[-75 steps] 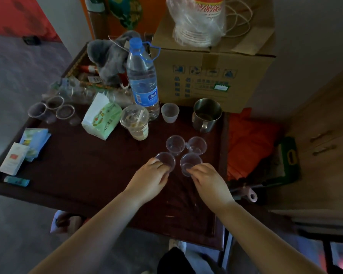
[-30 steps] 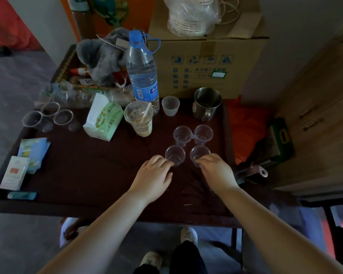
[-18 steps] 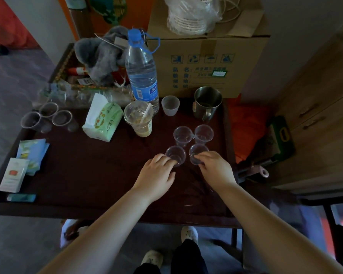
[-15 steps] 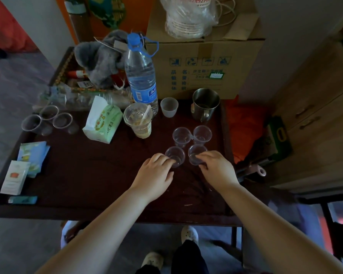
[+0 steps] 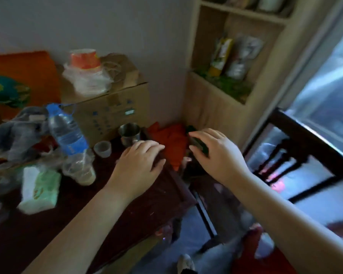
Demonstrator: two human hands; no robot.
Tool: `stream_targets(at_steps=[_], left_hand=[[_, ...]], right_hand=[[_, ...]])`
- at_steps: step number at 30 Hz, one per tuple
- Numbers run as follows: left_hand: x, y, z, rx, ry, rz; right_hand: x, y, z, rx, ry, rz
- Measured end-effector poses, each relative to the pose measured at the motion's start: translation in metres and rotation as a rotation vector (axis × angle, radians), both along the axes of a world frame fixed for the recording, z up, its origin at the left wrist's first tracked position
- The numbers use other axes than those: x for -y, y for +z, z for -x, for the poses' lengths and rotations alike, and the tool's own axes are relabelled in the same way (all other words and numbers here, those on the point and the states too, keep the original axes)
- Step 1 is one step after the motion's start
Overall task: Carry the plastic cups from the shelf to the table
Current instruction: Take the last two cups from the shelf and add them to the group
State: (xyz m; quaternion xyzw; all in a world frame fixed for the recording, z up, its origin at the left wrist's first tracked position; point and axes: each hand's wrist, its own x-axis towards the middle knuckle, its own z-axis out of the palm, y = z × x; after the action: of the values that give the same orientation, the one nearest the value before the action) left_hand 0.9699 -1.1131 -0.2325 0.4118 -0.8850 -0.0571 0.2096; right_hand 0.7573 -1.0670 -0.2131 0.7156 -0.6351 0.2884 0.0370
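Two bare hands hover palm-down over the right end of a dark table (image 5: 127, 210), both empty with fingers loosely spread; the left hand (image 5: 139, 165) is above the tabletop near its right edge, the right hand (image 5: 216, 155) past that edge over a heap of orange cloth (image 5: 172, 143) and a dark green item (image 5: 199, 144) whose nature the blur hides; neither hand touches anything that can be made out. The picture is smeared by motion, and the clear plastic cups cannot be picked out near the hands; the left hand may cover them, that cannot be told. Just beyond the left hand's fingertips stands a steel mug (image 5: 130, 134); to that hand's left sit a small white cup (image 5: 102, 148), then a lidded drink cup (image 5: 79, 168), a tilted-looking water bottle (image 5: 65, 132) with a blue cap, a green tissue pack (image 5: 39, 187) and a grey plush toy (image 5: 14, 133). Behind the mug is a cardboard box (image 5: 107, 107) topped with a plastic bag (image 5: 85, 80) and an orange-banded bowl (image 5: 83, 59). Up and beyond the right hand rises a pale wooden shelf (image 5: 216, 107) holding packets (image 5: 234, 56); to that hand's right is a window with a dark frame (image 5: 297, 139).
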Motion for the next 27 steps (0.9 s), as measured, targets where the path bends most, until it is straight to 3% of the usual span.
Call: stream_targets(at_steps=[6, 12, 18, 27], left_hand=[[-0.068, 0.085, 0.108, -0.031, -0.35, 0.1], [-0.184, 0.148, 0.203, -0.109, -0.654, 0.177], [-0.336, 0.19, 0.293, -0.105, -0.87, 0.266], [-0.589, 0.207, 0.409, -0.068, -1.126, 0.294]], right_hand=[[-0.139, 0.076, 0.073, -0.002, -0.309, 0.047], [-0.302, 0.136, 0.128, -0.124, -0.616, 0.058], [-0.495, 0.176, 0.17, -0.171, -0.839, 0.093], [-0.767, 0.184, 0.214, -0.203, -1.107, 0.063]])
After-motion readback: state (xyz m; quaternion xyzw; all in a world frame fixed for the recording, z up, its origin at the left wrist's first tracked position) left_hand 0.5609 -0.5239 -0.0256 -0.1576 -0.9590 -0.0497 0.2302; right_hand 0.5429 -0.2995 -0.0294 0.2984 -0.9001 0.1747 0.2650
